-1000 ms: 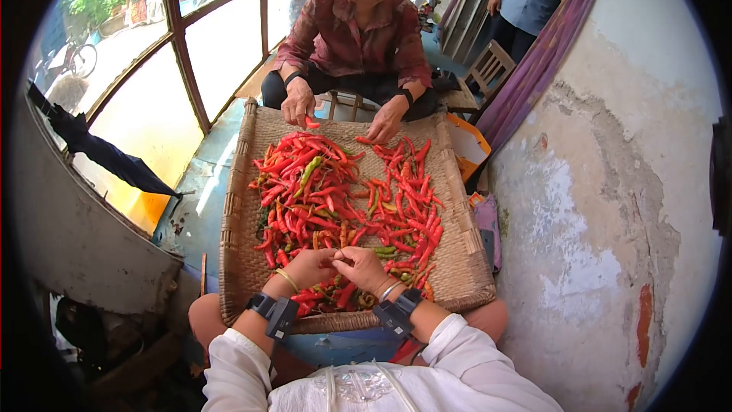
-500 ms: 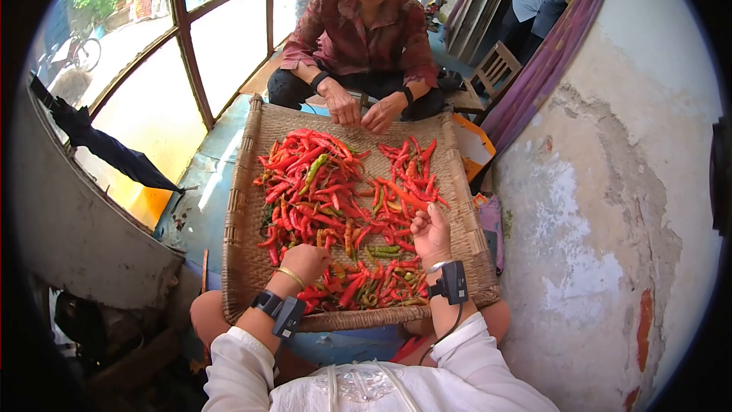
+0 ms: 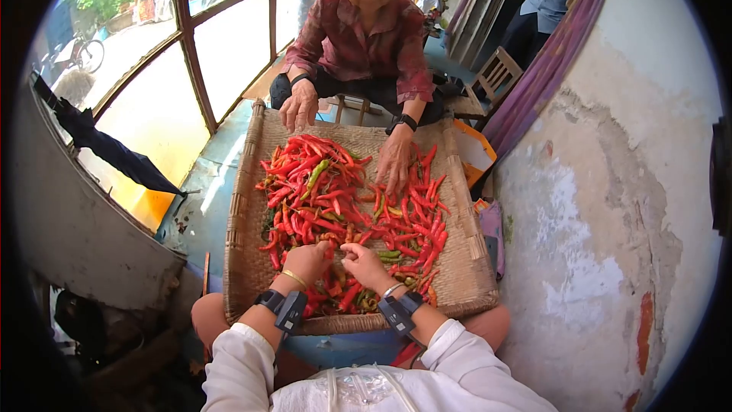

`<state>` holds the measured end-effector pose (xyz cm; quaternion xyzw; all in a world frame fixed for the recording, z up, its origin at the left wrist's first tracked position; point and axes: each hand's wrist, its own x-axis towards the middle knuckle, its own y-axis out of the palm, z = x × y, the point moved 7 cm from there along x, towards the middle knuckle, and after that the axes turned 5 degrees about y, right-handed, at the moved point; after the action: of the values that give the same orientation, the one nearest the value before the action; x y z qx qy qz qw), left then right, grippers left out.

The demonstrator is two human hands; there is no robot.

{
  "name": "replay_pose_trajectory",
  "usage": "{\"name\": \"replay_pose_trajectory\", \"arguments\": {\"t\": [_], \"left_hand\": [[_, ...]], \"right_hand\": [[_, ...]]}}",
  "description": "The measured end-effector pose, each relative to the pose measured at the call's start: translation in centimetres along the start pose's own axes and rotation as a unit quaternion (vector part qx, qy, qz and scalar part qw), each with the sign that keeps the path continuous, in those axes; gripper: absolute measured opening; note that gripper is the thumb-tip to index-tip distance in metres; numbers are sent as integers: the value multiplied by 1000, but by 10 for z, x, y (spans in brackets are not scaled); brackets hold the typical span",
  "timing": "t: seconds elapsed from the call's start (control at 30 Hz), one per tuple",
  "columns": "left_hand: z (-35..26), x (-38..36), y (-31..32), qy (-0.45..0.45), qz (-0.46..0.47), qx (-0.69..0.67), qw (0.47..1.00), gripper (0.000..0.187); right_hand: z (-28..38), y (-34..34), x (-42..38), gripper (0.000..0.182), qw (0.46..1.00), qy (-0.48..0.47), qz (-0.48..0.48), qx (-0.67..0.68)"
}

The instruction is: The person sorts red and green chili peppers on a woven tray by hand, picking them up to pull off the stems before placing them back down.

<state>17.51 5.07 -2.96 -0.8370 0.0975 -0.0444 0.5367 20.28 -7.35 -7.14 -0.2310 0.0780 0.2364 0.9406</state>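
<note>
Woven tray [image 3: 244, 206] sits across the person's knees, w/ chillies [image 3: 320, 191] heaped on it, mostly red, a few green and yellowish.

Left hand [image 3: 306, 261] is at approx 6 o'clock on the tray, knuckles up, fingers curled down into the near edge of the heap. It rests on chillies; can't tell if it actually grips one, as the fingers hide what's under them. Chillies lie right under it and fan out to 12 o'clock from it.

Right hand [image 3: 366, 265] is just beside the left, at its 3 o'clock, the two nearly touching at the fingertips. Fingers bent, thumb and forefinger drawn together toward the left hand; something small may be pinched there but too small to tell. Chillies are under it and at its 12 and 2 o'clock, a green one just beyond the fingers.

Both wrists carry black strap-on devices; left also has a thin bangle, right a silvery one.

Opposite, at 12 o'clock of the tray, a second person in a red shirt [image 3: 358, 38] sits. One of their hands [image 3: 396, 160] lies flat on the chillies in the far right part of the heap; the other [image 3: 297, 111] hangs over the far rim, off the heap.

Peeling wall [image 3: 610, 206] at 3 o'clock, window [image 3: 191, 53] at 10 o'clock.
</note>
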Motion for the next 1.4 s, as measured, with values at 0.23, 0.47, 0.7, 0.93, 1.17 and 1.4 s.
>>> {"name": "replay_pose_trajectory", "arguments": {"t": [0.23,0.47,0.7,0.93,1.17,1.4], "left_hand": [[20,7,31,-20,-47,-139,989,30],[23,9,37,20,-99,-273,957,36],[-14,-3,-17,192,-167,-258,932,30],[-20,-3,-5,38,53,-215,974,19],[7,-5,-7,2,-84,-36,996,16],[19,-10,-36,-70,-246,65,965,34]], "right_hand": [[2,14,12,47,989,-92,-13,-117],[12,20,11,36,962,-140,-61,-227],[21,-6,-3,15,963,11,77,258],[20,-44,-16,17,904,34,105,414],[-5,-140,-9,40,808,-27,-173,563],[-19,-43,0,46,966,95,-28,240]]}}
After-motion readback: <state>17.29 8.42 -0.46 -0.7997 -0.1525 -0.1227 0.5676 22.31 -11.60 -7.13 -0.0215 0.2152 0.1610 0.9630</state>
